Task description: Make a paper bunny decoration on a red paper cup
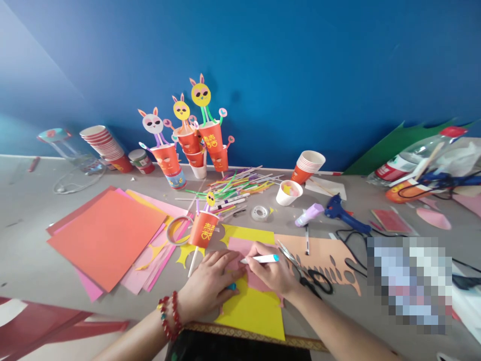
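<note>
My right hand (272, 271) grips a white marker with a teal end (261, 259), its tip on a pink paper piece (240, 248). My left hand (208, 288) lies on that pink paper, fingers curled, with a small teal cap (232, 287) under its fingertips. A red bead bracelet (170, 313) circles the left wrist. Both hands rest over a yellow sheet (253, 311). Just beyond the left hand stands an orange paper cup on a stick (203, 228).
Black-handled scissors (311, 278) lie right of my right hand on a cut tan sheet (326, 253). Stacked orange and pink paper (107, 235) sits left. Bunny cup figures (190, 138), straws (235, 188), tape roll (259, 212), blue glue gun (341, 213) and cup stacks (308, 165) stand behind.
</note>
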The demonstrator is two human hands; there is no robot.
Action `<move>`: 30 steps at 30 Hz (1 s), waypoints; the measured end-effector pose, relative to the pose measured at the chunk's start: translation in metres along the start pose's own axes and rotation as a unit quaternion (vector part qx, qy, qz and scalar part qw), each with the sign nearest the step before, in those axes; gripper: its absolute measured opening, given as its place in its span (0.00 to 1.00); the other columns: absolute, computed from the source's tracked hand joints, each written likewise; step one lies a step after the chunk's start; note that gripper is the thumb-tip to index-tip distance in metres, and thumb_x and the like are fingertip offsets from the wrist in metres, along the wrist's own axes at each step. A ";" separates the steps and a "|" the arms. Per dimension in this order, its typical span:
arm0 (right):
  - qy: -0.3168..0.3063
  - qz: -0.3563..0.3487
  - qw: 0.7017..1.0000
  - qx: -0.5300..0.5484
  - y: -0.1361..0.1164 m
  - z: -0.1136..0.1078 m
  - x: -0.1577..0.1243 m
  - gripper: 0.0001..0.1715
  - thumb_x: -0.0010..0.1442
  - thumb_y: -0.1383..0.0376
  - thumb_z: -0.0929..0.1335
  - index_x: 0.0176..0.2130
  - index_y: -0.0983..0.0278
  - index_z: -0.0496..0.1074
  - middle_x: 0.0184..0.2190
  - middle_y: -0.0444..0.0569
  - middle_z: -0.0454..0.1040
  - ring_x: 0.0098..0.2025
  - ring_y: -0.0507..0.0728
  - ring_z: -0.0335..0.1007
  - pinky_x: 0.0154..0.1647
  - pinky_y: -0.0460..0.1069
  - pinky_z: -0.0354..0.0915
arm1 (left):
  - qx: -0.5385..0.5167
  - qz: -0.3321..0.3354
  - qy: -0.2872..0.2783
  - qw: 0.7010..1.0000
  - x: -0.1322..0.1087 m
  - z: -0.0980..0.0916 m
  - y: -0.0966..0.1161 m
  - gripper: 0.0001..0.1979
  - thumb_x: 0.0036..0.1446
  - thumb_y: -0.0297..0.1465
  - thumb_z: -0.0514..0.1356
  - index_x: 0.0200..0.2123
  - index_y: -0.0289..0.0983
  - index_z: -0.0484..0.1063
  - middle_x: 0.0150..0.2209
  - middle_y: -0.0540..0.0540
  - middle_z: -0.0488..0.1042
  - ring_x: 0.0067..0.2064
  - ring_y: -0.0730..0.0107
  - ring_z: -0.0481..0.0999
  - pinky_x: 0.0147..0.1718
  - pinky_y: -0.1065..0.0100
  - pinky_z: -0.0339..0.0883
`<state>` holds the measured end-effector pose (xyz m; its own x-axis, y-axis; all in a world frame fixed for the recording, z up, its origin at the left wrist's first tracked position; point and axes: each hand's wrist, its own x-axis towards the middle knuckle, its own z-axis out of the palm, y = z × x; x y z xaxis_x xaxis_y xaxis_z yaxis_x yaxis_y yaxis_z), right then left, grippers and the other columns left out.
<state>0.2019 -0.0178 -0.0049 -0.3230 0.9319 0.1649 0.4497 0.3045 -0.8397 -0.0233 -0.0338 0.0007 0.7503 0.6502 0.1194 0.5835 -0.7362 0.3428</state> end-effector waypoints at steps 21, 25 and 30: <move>-0.003 -0.008 1.000 -0.005 0.006 0.001 0.000 0.11 0.61 0.65 0.64 0.26 0.60 0.63 0.20 0.40 0.68 0.24 0.51 0.63 0.26 0.45 0.56 | 0.000 -0.008 -0.030 1.000 0.001 -0.001 0.000 0.21 0.66 0.38 0.56 0.61 0.46 0.64 0.63 0.40 0.63 0.60 0.47 0.64 0.54 0.46 0.65; 0.005 -0.007 1.000 -0.014 0.006 0.001 -0.001 0.11 0.60 0.66 0.64 0.26 0.60 0.62 0.20 0.39 0.67 0.24 0.52 0.63 0.26 0.45 0.55 | 0.002 -0.008 -0.038 0.999 0.001 -0.002 0.000 0.21 0.66 0.37 0.56 0.62 0.46 0.64 0.64 0.40 0.62 0.60 0.47 0.63 0.55 0.46 0.65; 0.004 0.000 1.000 -0.017 0.008 0.001 -0.001 0.11 0.60 0.66 0.64 0.26 0.60 0.61 0.19 0.39 0.65 0.23 0.51 0.62 0.25 0.45 0.54 | 0.007 -0.009 -0.042 0.999 0.001 -0.002 0.000 0.22 0.66 0.37 0.56 0.62 0.46 0.64 0.64 0.39 0.62 0.60 0.46 0.64 0.54 0.46 0.66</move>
<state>0.2050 -0.0168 -0.0121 -0.3173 0.9331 0.1693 0.4774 0.3115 -0.8216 -0.0232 -0.0335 0.0026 0.7622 0.6464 0.0343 0.6017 -0.7271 0.3306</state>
